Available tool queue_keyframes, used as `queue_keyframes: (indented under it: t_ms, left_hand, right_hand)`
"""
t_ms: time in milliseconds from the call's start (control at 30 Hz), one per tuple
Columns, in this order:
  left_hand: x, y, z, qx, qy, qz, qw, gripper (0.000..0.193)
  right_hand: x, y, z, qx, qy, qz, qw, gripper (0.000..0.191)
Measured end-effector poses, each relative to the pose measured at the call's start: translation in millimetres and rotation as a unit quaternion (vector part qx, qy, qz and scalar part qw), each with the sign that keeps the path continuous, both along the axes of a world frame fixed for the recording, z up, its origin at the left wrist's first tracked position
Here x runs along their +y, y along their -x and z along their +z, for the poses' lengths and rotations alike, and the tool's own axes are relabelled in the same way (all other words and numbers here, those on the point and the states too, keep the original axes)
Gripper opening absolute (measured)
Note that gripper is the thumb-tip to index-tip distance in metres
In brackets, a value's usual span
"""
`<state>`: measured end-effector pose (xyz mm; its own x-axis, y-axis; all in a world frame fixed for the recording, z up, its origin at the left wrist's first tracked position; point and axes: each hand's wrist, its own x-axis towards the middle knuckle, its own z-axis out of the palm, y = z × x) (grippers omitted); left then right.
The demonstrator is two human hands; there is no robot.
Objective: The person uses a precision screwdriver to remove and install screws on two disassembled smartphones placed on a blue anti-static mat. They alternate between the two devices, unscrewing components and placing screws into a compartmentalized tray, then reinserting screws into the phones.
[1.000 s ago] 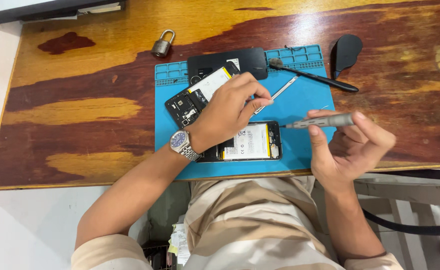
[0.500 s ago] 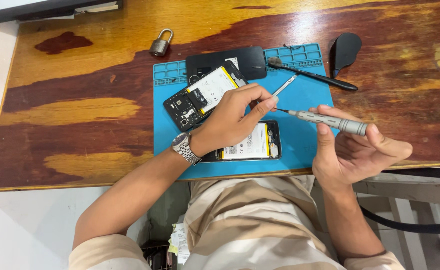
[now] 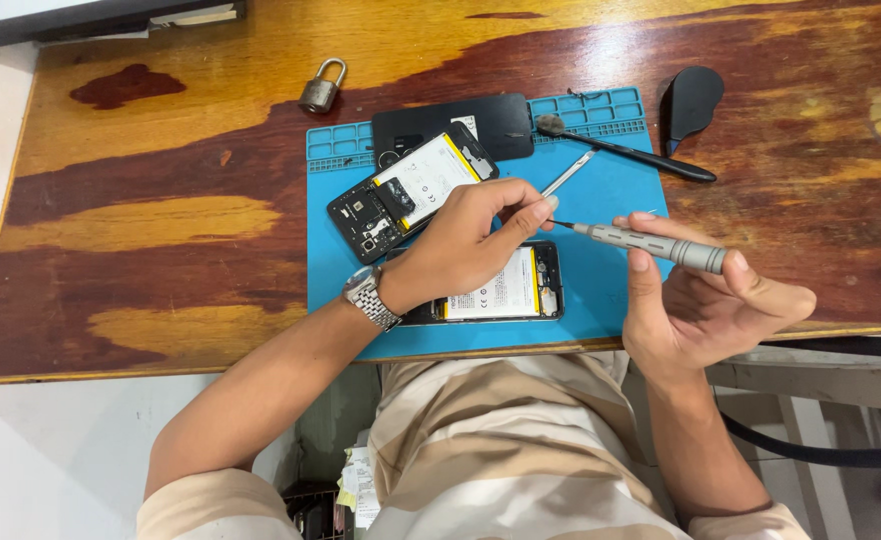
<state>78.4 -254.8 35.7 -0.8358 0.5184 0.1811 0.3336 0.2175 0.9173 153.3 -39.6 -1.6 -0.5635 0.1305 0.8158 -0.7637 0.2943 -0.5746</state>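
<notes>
My right hand (image 3: 706, 305) holds a grey precision screwdriver (image 3: 651, 245), its tip pointing left. My left hand (image 3: 466, 240), with a metal wristwatch (image 3: 371, 298), pinches its fingertips together right at the screwdriver's tip; whether a small part sits between them is too small to tell. Under my left hand an opened phone (image 3: 516, 290) lies on the blue work mat (image 3: 611, 300), its battery showing. A second opened phone (image 3: 411, 185) lies tilted above it, beside a black back cover (image 3: 496, 120).
Metal tweezers (image 3: 569, 172) and a black brush (image 3: 626, 150) lie on the mat's upper right. A black pick-shaped tool (image 3: 696, 100) and a brass padlock (image 3: 321, 88) rest on the wooden table (image 3: 141, 230). A dark frame edge (image 3: 81, 20) sits top left.
My right hand turned the screwdriver and brought its tip leftward to my left fingertips. My left hand lifted slightly off the lower phone and pinched at the tip.
</notes>
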Motion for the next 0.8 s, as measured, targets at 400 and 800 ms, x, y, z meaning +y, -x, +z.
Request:
queue_keyframes:
  t_ms: [400, 800]
  left_hand:
    - [-11, -2, 8, 0.173, 0.052, -0.126, 0.976, 0.025]
    - [-21, -9, 16, 0.187, 0.107, -0.257, 0.942, 0.047]
  right_hand:
    - [2, -4, 3, -0.013, -0.018, -0.005, 1.000, 0.059]
    - [5, -11, 2, -0.036, -0.034, 0.124, 0.991, 0.058]
